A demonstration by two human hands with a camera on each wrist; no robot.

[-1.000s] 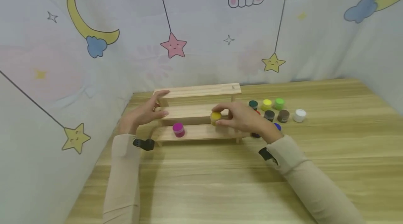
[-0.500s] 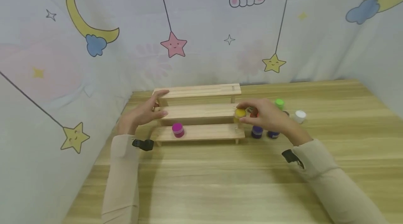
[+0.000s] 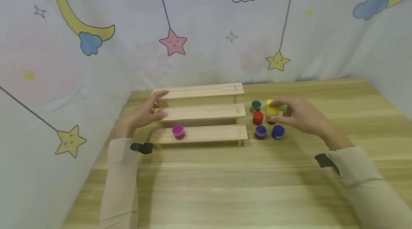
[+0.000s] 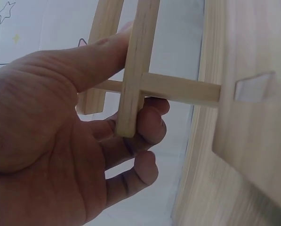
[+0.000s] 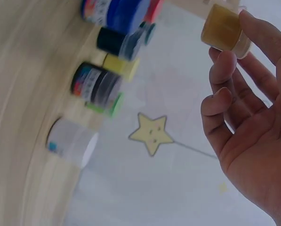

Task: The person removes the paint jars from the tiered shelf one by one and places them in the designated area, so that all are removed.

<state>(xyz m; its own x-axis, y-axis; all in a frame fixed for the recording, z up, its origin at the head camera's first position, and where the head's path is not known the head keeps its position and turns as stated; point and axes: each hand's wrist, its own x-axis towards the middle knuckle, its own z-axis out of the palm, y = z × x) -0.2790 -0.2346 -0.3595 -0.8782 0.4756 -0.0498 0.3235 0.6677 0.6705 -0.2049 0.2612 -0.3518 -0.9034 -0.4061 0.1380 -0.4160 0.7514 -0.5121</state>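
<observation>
A small wooden three-step shelf (image 3: pixel 199 111) stands against the back of the table. My left hand (image 3: pixel 141 114) grips its left end, and in the left wrist view the fingers curl round a wooden side bar (image 4: pixel 136 80). Between thumb and fingertips, my right hand (image 3: pixel 300 117) pinches a mustard-yellow paint jar (image 5: pixel 221 27), raised over the group of jars to the right of the shelf. On the bottom step, left of its middle, sits a magenta paint jar (image 3: pixel 178 132).
Right of the shelf stand a red jar (image 3: pixel 258 118), a dark green jar (image 3: pixel 256 106) and two blue-purple jars (image 3: pixel 260 132). The right hand hides others in the head view; a white jar (image 5: pixel 72 141) shows in the right wrist view. A printed curtain (image 3: pixel 206 61) hangs behind.
My right hand has carried the mustard-yellow jar rightward, from in front of the shelf's steps to over the other jars. My left hand keeps its grip on the shelf's left end.
</observation>
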